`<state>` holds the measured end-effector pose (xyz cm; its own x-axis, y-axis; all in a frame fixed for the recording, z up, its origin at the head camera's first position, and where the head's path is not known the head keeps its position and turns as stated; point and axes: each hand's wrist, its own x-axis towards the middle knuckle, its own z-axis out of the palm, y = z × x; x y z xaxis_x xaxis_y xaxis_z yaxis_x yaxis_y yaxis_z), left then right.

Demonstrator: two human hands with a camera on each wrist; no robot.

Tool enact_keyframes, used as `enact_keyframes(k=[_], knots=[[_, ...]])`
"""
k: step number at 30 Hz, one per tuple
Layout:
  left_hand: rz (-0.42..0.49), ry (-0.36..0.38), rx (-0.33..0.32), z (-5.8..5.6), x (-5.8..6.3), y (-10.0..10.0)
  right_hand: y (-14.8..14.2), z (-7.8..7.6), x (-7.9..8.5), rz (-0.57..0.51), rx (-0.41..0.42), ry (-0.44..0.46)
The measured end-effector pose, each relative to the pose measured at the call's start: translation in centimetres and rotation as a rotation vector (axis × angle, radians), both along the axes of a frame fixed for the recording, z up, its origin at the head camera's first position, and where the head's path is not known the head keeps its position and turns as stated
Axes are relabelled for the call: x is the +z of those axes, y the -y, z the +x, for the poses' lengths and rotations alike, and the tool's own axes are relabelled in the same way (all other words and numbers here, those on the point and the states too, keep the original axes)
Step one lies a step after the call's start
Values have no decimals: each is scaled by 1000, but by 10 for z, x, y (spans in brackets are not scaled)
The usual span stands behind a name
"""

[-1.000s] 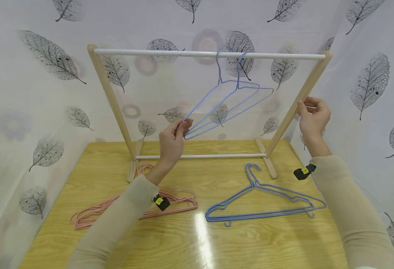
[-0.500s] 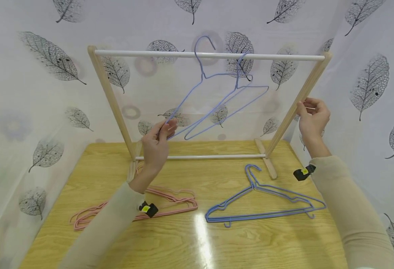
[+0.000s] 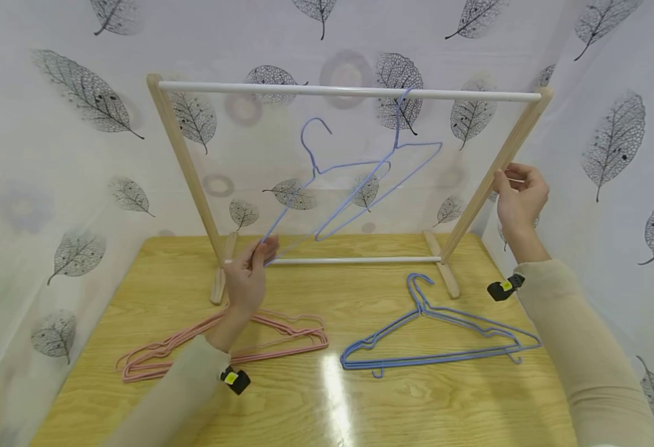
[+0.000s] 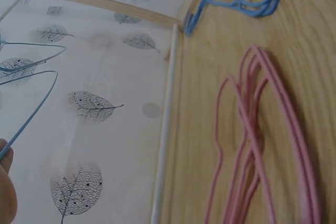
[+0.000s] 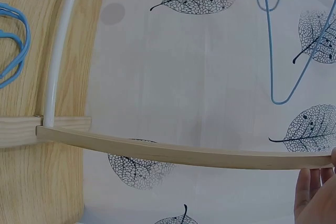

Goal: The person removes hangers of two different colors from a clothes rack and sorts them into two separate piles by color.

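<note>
My left hand (image 3: 247, 276) pinches a thin blue wire clothes hanger (image 3: 355, 165) by its lower left corner. That hanger is off the white top rail (image 3: 282, 90), with its hook pointing up in the air below the rail. Still hooked on the rail is a second blue hanger (image 3: 419, 144), hanging at a slant. With thumb and fingers, my right hand (image 3: 519, 198) grips the right wooden post (image 3: 520, 133) of the rack; the right wrist view shows the fingertips at the post (image 5: 210, 158).
Several pink hangers (image 3: 282, 352) lie stacked on the wooden table (image 3: 282, 410), under my left forearm. To their right lie several blue hangers (image 3: 433, 359). The rack's white lower bar (image 3: 355, 259) crosses the table's back part. A leaf-patterned curtain (image 3: 193, 186) stands behind.
My left hand has drawn one blue hanger left and down, lifting its hook off the rail. The other hanger stays hooked, swinging slightly. My right hand has not moved.
</note>
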<state>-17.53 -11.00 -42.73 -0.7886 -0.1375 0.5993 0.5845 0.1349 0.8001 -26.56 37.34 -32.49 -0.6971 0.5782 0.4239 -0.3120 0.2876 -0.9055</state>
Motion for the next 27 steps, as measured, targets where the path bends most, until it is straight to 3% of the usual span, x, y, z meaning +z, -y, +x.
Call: enact_keyframes(k=[6, 12, 16, 21, 27], knots=[[-13, 26, 9, 9, -33, -6, -1, -1, -1, -2, -1, -11], [49, 220, -60, 25, -66, -18, -1, -2, -1, -7, 2, -14], [77, 278, -114, 35, -84, -29, -1, -1, -1, -16, 10, -14], [92, 371, -194, 50, -99, -45, -1, -1, -2, -13, 8, -12], [120, 530, -300, 68, -107, -64, 0, 1, -1, 11, -6, -1]])
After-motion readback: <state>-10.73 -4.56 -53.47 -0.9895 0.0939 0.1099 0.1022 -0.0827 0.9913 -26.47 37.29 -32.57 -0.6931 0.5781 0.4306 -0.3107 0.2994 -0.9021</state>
